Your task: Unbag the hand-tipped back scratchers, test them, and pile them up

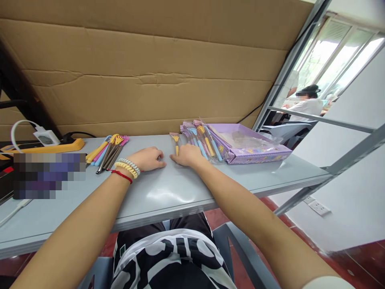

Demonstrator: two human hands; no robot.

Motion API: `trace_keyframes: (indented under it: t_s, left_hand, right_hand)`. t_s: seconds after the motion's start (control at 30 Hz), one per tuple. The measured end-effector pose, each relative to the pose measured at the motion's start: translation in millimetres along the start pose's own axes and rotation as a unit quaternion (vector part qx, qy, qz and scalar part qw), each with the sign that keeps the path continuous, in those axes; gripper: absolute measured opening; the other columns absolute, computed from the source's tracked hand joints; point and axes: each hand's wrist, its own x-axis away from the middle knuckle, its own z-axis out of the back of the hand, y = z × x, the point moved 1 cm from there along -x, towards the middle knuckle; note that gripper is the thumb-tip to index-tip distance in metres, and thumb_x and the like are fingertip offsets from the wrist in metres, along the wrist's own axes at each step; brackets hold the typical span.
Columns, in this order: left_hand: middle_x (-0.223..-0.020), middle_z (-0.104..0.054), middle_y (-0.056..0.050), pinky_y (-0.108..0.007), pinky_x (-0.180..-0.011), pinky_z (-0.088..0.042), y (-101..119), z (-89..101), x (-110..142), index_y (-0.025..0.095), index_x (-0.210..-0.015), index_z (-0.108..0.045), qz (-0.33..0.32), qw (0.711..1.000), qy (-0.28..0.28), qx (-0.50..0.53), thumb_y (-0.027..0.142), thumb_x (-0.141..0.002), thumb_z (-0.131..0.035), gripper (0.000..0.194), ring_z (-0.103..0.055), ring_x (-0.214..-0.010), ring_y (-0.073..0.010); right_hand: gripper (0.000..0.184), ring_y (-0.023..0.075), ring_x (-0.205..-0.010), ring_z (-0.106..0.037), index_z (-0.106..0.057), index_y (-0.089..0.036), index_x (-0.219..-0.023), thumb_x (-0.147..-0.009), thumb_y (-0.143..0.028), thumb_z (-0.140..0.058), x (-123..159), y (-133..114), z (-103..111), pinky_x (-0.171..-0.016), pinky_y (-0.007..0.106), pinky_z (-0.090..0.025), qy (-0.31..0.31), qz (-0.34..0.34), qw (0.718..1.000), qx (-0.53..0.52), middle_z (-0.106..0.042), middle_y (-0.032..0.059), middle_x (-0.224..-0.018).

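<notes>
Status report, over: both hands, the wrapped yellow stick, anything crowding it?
Left hand on tabletop, grip unclear. Right hand at lower end of wrapped yellow stick, hold unclear. Wrapped bundle and purple box to the right.

The loose sticks (110, 154) are yellow, blue, pink and metallic brown; the wrapped sticks (207, 142) show blue, yellow and purple, and the single packet (176, 149) yellow. The box (257, 157) is purple with a small multicoloured print. Desk (168, 184) pale grey, cardboard (156, 56) brown, power strip (60, 147) yellow, string bracelet (122, 176) red, shirt (171, 261) boldly patterned black and white, floor (218, 220) red.
</notes>
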Motion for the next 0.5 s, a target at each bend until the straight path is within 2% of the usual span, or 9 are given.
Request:
trace_keyframes:
  t_s: [0.17, 0.27, 0.37, 0.5]
  left_hand:
    - [-0.113, -0.061, -0.014, -0.034, -0.083, -0.045, -2.3, -2.3, -0.5, 0.016, -0.111, -0.064, -0.006, 1.000, 0.009, 0.020, 0.053, -0.076, -0.045, 0.055, -0.061, -0.096, -0.0264]
    - [-0.113, -0.062, -0.014, -0.034, -0.083, -0.045, -2.7, -3.6, -1.1, 0.017, -0.110, -0.065, -0.004, 0.999, 0.018, 0.033, 0.053, -0.075, -0.047, 0.053, -0.061, -0.096, -0.0266]
    - [-0.108, -0.065, -0.013, -0.035, -0.086, -0.044, -0.6, -0.9, -0.8, 0.017, -0.103, -0.066, 0.006, 0.996, 0.066, 0.059, 0.056, -0.079, -0.042, 0.052, -0.060, -0.099, -0.0275]
    - [-0.090, -0.069, -0.008, -0.033, -0.075, -0.046, 4.1, 6.3, 0.9, 0.019, -0.087, -0.067, 0.045, 0.973, 0.129, 0.186, 0.064, -0.084, -0.028, 0.059, -0.063, -0.086, -0.0252]
  right_hand:
    - [0.041, 0.0314, -0.101, -0.064, -0.068, -0.013, -0.109, -0.081, -0.034, -0.048, -1.6, -3.9, -3.4, -0.078, 0.039, -0.048, 0.004, 0.011, 1.000, -0.010, -0.068, 0.0208, -0.106]
    - [0.039, 0.0311, -0.098, -0.065, -0.069, -0.013, -0.105, -0.078, -0.035, -0.051, -2.8, -1.1, -3.4, -0.074, 0.037, -0.048, 0.007, 0.015, 1.000, -0.010, -0.069, 0.0200, -0.101]
    - [0.039, 0.0308, -0.091, -0.066, -0.071, -0.013, -0.097, -0.079, -0.040, -0.049, -1.8, 1.7, -0.6, -0.068, 0.035, -0.046, 0.034, 0.026, 0.999, -0.021, -0.070, 0.0202, -0.096]
    - [0.040, 0.0267, -0.078, -0.065, -0.070, -0.015, -0.083, -0.084, -0.043, -0.042, 3.4, 0.6, 5.1, -0.062, 0.031, -0.040, 0.107, 0.064, 0.991, -0.054, -0.071, 0.0166, -0.084]
